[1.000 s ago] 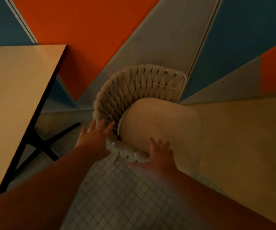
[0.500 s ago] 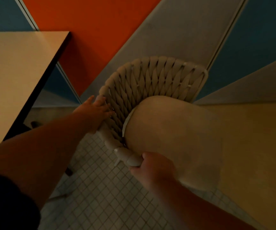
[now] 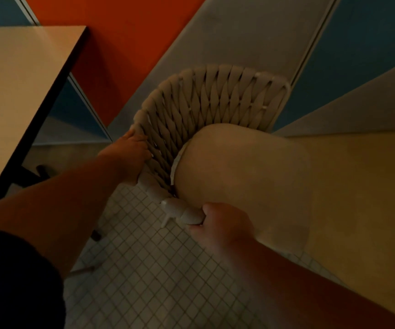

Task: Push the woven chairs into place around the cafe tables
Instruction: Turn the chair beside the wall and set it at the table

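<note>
A beige woven chair point(image 3: 213, 100) with a rounded back and a pale seat cushion point(image 3: 239, 176) stands below me, its seat partly under the yellowish cafe table point(image 3: 362, 200) on the right. My left hand point(image 3: 130, 153) grips the left side of the woven back rim. My right hand point(image 3: 222, 224) is closed around the near end of the rim, by the cushion's front corner. The chair's legs are mostly hidden.
A second cafe table point(image 3: 18, 96) with a dark edge and black base stands at the left. The wall point(image 3: 130, 32) behind has orange, grey and blue panels. The floor point(image 3: 156, 281) is small white tiles. A thin chair leg shows near my left arm.
Both hands went from resting open on the chair rim to gripping it. The chair has swung round and sits closer, with its seat further under the right table.
</note>
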`<state>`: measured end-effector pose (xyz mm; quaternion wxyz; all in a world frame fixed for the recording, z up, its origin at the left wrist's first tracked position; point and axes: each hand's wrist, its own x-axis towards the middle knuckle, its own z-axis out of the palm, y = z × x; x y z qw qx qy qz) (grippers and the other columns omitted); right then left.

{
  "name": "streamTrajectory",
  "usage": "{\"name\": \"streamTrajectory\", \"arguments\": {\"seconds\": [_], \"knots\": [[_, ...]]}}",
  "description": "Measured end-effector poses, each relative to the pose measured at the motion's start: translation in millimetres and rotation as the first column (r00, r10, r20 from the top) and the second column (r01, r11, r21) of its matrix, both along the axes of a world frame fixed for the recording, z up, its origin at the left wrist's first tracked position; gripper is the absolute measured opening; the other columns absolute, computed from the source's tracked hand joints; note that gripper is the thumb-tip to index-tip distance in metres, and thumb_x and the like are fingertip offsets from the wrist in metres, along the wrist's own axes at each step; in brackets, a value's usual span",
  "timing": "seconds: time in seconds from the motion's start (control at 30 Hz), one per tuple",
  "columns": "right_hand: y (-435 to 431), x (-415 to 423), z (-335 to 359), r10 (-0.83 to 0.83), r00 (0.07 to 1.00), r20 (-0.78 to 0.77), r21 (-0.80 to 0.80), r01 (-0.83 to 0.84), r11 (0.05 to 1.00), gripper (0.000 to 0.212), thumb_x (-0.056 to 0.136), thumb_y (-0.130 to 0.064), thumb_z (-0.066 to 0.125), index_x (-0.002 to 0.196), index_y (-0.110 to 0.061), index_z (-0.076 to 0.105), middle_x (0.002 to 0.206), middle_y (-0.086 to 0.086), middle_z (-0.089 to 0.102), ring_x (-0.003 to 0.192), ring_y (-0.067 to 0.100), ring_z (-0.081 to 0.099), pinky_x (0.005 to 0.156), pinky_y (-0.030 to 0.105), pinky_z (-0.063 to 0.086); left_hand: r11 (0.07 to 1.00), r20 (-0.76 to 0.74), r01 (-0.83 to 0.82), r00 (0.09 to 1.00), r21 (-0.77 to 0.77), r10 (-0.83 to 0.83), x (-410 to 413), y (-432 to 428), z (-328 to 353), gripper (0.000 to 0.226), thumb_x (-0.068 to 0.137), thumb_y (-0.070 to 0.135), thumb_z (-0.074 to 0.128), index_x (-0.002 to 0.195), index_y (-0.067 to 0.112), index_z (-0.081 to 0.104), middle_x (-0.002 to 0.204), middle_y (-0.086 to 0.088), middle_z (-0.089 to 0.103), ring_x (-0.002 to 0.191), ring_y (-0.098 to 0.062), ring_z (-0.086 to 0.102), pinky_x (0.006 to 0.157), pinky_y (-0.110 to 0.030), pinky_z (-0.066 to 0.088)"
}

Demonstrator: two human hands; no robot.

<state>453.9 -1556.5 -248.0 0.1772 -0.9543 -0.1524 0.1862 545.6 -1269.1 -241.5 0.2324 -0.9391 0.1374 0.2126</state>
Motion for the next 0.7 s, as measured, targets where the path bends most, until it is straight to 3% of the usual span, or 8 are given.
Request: {"name": "streamTrajectory", "arguments": {"seconds": [0.23, 0.37, 0.53, 0.7], "knots": [[-59, 8, -2, 0.135, 0.991, 0.004, -0.132, -0.133, 0.982, 0.04, 0.077, -0.064, 0.067, 0.081, -0.027, 0.051, 0.074, -0.01, 0.051, 0.072, 0.014, 0.052, 0.054, 0.026, 0.029, 0.993, 0.002, -0.095, 0.995, -0.066, 0.096, -49, -50, 8, 0.059, 0.076, 0.054, 0.07, 0.131, 0.034, 0.062, 0.134, 0.009, 0.057, 0.142, -0.021, 0.035, 0.128, -0.054, 0.004], [-87, 12, -1, 0.186, 0.982, 0.018, -0.167, -0.181, 0.969, 0.042, 0.073, -0.064, 0.066, 0.088, -0.025, 0.062, 0.074, -0.008, 0.052, 0.075, 0.016, 0.056, 0.062, 0.027, 0.037, 0.981, -0.008, -0.167, 0.986, -0.102, 0.167, -74, -81, 16, 0.056, 0.082, 0.048, 0.067, 0.136, 0.031, 0.059, 0.138, 0.007, 0.054, 0.143, -0.022, 0.034, 0.128, -0.051, 0.003], [-124, 22, 4, 0.263, 0.964, -0.03, -0.243, -0.262, 0.934, 0.043, 0.071, -0.064, 0.066, 0.093, -0.026, 0.067, 0.083, -0.005, 0.065, 0.074, 0.015, 0.057, 0.064, 0.027, 0.043, 0.96, 0.012, -0.235, 0.971, -0.155, 0.239, -98, -117, 9, 0.05, 0.079, 0.051, 0.063, 0.126, 0.034, 0.065, 0.129, 0.007, 0.059, 0.135, -0.022, 0.041, 0.125, -0.053, 0.01], [-171, 47, 18, 0.349, 0.923, -0.16, -0.401, -0.384, 0.831, 0.034, 0.078, -0.051, 0.068, 0.102, -0.027, 0.07, 0.092, -0.007, 0.066, 0.085, 0.016, 0.061, 0.075, 0.028, 0.052, 0.921, -0.02, -0.333, 0.941, -0.204, 0.337, -117, -175, 6, 0.056, 0.081, 0.058, 0.059, 0.131, 0.034, 0.063, 0.136, 0.002, 0.058, 0.14, -0.027, 0.038, 0.124, -0.057, -0.005]]}}
